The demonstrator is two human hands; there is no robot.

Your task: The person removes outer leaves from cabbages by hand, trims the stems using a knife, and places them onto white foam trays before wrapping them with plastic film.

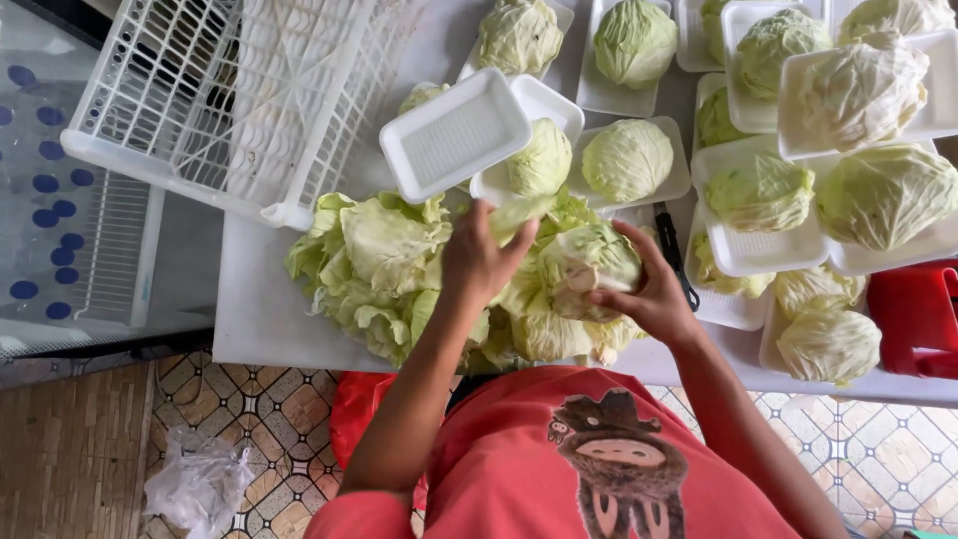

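My right hand [647, 289] grips a pale green cabbage head [589, 262] from its right side, above the table's front edge. My left hand [477, 258] is closed on a loose outer leaf [519, 212] at the cabbage's upper left. Both hands are over a heap of torn-off cabbage leaves [384, 265]. An empty white foam tray [454, 135] lies just beyond my left hand, resting partly on another tray with a cabbage [542, 160].
Many cabbages on white foam trays [758, 250] fill the table's right and back. A white plastic crate [230, 100] lies tilted at the left. A dark-handled knife [674, 250] lies right of my hands. A red container [918, 314] stands far right. Crumpled plastic [198, 484] lies on the tiled floor.
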